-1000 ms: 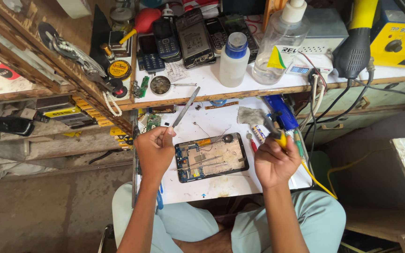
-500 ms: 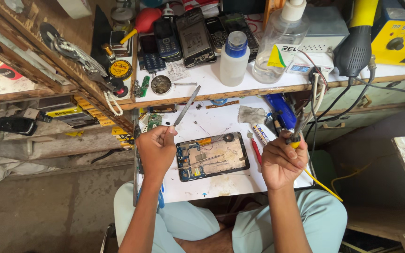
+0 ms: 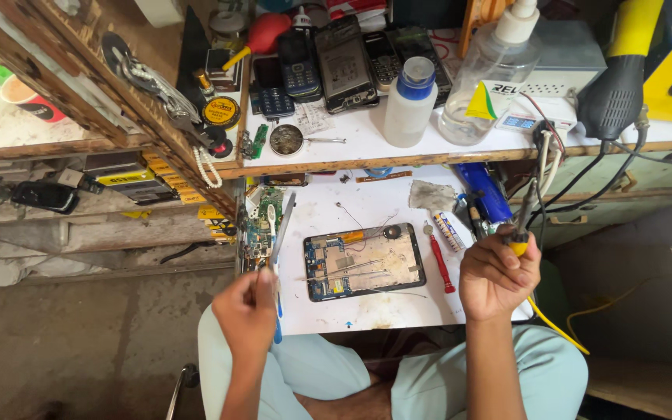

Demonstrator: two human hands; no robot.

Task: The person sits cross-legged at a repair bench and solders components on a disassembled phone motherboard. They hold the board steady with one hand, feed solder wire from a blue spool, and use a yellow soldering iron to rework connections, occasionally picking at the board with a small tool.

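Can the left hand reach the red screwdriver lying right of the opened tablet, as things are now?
Probably not easily: the left hand holds tweezers at the board's left edge, and the opened tablet lies between it and the red screwdriver. The right hand is nearer.

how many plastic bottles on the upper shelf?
2. A white plastic bottle with a blue cap stands mid-shelf; a clear plastic bottle with a white nozzle stands just to its right. Others may be hidden in the clutter behind.

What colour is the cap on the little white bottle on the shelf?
Blue. The white bottle on the upper shelf has a blue cap, clearest in the head view.
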